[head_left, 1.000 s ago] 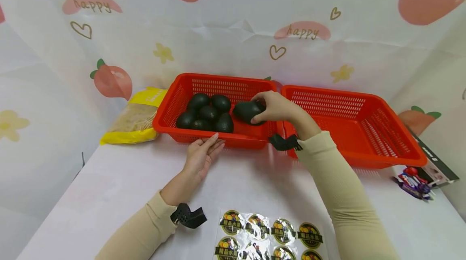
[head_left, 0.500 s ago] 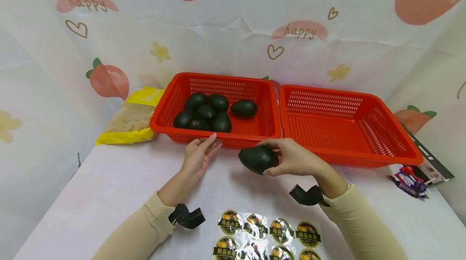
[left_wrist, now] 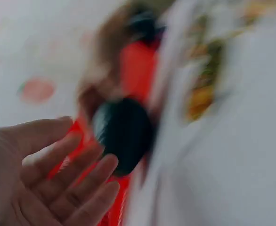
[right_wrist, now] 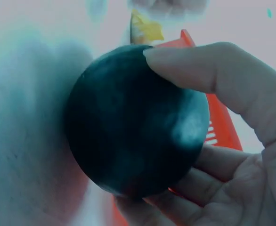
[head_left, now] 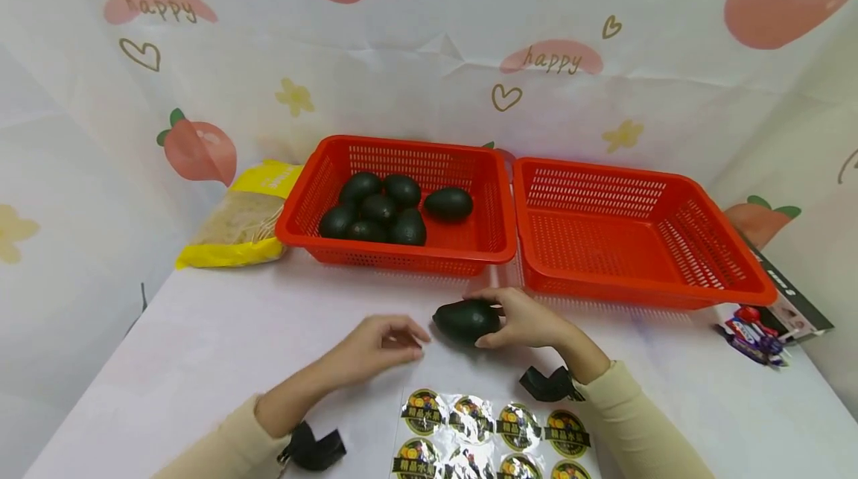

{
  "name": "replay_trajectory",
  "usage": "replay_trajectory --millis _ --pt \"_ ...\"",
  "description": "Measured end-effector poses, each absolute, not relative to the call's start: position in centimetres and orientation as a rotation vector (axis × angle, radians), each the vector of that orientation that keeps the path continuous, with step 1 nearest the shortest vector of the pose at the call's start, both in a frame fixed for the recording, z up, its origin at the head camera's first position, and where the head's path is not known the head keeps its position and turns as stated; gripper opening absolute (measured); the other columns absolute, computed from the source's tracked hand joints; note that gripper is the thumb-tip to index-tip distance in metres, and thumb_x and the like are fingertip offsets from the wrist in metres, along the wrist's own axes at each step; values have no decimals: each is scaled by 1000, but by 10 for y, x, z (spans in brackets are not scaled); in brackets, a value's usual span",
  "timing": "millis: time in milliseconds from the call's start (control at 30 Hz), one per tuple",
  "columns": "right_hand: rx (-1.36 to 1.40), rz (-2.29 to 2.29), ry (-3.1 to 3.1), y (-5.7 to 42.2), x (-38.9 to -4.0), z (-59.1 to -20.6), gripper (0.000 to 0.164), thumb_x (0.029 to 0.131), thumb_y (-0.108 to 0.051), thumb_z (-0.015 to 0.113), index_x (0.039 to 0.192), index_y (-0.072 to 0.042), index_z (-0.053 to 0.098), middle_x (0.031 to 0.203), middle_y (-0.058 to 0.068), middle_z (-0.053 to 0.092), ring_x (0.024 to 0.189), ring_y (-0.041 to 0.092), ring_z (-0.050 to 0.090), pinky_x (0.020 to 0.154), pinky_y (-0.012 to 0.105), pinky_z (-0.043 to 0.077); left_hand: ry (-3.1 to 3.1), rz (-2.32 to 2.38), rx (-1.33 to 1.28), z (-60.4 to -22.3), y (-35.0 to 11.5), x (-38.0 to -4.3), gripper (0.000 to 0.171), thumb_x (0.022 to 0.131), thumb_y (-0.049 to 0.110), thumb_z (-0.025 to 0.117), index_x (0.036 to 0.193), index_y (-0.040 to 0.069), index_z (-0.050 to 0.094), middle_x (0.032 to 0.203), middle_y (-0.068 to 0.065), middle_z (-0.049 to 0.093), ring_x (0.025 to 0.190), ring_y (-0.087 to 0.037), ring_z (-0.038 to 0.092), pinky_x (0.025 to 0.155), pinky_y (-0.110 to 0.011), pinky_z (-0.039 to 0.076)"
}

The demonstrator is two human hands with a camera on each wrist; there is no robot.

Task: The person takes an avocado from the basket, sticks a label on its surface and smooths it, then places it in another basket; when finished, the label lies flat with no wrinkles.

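Head view: the right hand [head_left: 526, 319] grasps a dark, smooth, pear-shaped avocado [head_left: 464, 321] by its rounder end, at the worktop [head_left: 201, 360], before the slotted red plastic basket [head_left: 429, 259]. The left hand [head_left: 375, 349] is near it, holding nothing, its fingers loosely bent; glossy round stickers [head_left: 517, 424] lie closer in.

Left wrist view: blurred; the left fingers are spread loosely.

Right wrist view: thumb and fingers clasp the avocado's rounded, sheeny end.

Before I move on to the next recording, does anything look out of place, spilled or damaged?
Nothing stands out: the right grip holds one avocado, the other avocados lie inside the left red basket, and no spill or damage shows.
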State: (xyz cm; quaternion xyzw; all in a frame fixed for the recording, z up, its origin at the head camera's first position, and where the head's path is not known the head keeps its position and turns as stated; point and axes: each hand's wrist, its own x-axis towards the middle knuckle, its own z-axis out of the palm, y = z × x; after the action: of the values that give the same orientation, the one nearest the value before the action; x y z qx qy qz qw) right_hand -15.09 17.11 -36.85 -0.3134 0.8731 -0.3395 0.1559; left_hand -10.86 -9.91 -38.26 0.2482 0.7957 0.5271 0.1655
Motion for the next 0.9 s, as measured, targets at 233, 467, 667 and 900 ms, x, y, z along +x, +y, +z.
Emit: replay_trajectory --millis 233,467,667,900 --pt "-958 -1008 2663 166 -131 -361 70 75 -21 78 135 -4 48 141 11 47 126 27 47 99 47 44 2546 343 1448 -388 -111 -59 38 89 27 61 126 17 60 136 0 53 125 -18 50 98 -33 46" --pt "-1160 -1135 2646 145 -81 -361 45 75 -12 77 116 -3 63 103 4 60 78 8 57 60 17 49 2771 141 1602 -399 -95 -52 38 90 36 57 120 13 63 128 -4 60 119 -21 56 97 -29 47" --pt "-943 -1102 2378 133 -63 -387 36 79 -14 74 112 -5 64 82 -2 57 65 -8 49 59 12 48 2786 304 1305 -400 -86 -49 50 90 41 57 125 5 58 135 -8 53 126 -22 49 97 -30 47" --pt "-869 -1224 2347 133 -65 -404 35 77 -8 75 109 -2 63 79 -3 55 62 -8 48 57 14 50 2786 596 1133 -407 -89 -49 54 85 43 63 120 1 59 132 -8 52 122 -21 47 95 -34 48"
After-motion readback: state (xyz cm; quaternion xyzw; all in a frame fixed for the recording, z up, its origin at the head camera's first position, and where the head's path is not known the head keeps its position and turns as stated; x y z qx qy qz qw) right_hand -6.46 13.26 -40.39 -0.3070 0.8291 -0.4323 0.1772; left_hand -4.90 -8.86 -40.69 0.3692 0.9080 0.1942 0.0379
